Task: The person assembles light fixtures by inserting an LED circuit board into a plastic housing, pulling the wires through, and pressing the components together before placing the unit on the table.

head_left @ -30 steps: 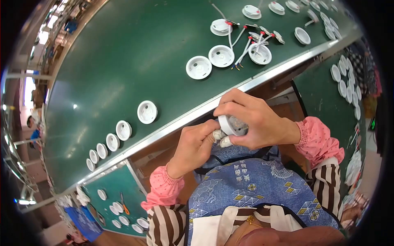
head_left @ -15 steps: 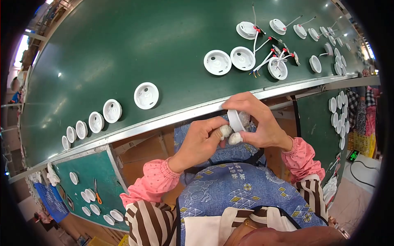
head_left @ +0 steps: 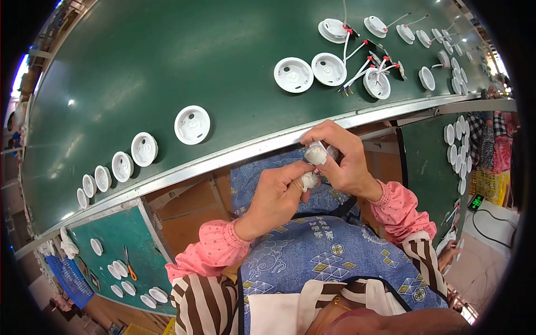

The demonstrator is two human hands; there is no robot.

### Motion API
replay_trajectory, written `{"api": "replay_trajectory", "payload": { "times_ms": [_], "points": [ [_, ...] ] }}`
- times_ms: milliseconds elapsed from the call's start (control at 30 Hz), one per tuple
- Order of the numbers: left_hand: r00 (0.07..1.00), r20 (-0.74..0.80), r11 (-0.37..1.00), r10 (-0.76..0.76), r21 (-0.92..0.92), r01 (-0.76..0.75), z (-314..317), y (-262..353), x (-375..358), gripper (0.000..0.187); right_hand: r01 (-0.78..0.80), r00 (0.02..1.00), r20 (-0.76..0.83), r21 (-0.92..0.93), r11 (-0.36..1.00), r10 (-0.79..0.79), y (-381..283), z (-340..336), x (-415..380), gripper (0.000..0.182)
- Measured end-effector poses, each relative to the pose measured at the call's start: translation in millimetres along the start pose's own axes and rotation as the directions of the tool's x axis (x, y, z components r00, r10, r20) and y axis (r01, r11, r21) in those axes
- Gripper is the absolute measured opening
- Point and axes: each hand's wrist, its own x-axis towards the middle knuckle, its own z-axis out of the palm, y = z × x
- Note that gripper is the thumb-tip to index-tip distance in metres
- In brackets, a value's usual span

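My right hand is closed round a white round plastic cup, just in front of the bench edge. Its white-wrapped thumb and fingers cover most of the cup. Close below and to the left, my left hand has its fingers curled in a pinch, the thumb also wrapped in white. Whatever sits in that pinch is hidden. Nearest on the bench are a single white cup to the left and two touching cups, one of them a white cup, farther back.
A metal edge strip borders the green bench. Wired white lamp bases stand at the back right. A row of cups runs left. Scissors lie on the lower-left board. Another person's hand shows at right.
The cup in my right hand has turned, so its white rim is now mostly covered by the thumb. My left hand stays close below it. The whole view has shifted slightly.
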Motion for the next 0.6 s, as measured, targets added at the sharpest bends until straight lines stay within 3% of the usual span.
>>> {"api": "replay_trajectory", "payload": {
  "times_ms": [133,233,333,433,500,533,600],
  "points": [
    [0.997,0.069,1.000,0.023,0.015,-0.024,-11.1,-9.9,-1.9,0.022,-0.102,0.992,0.082,0.100,0.990,0.094,-4.2,3.4,-0.9,0.021],
    [0.994,0.074,0.997,0.078,0.004,-0.079,-12.5,-10.5,0.5,0.022,-0.303,0.952,0.141,0.321,0.897,0.271,-5.5,3.9,-5.6,0.023],
    [0.995,0.080,0.998,0.056,-0.017,-0.055,-13.8,-13.6,0.3,0.021,-0.318,0.948,0.122,0.344,0.884,0.293,2.4,10.2,-6.1,0.026],
    [0.998,0.057,1.000,-0.006,-0.025,0.007,-18.3,-11.9,-2.3,0.020,-0.402,0.907,0.273,0.340,0.850,0.320,0.2,2.6,-0.2,0.040],
    [0.997,0.008,0.997,-0.074,0.006,0.074,-23.9,-5.7,-2.2,0.018,-0.282,0.939,0.259,0.211,0.936,0.224,-10.0,-1.0,2.4,0.056],
    [0.995,0.066,0.996,-0.076,0.060,0.073,-32.6,-5.0,-3.5,0.019,-0.218,0.951,0.255,0.144,0.965,0.177,-14.7,-2.8,2.7,0.064],
    [0.965,0.024,0.920,0.261,0.298,-0.256,-39.5,-21.3,-1.7,0.023,-0.104,0.959,0.261,-0.023,0.994,0.107,-19.1,-6.5,2.5,0.077]
  ]
}}
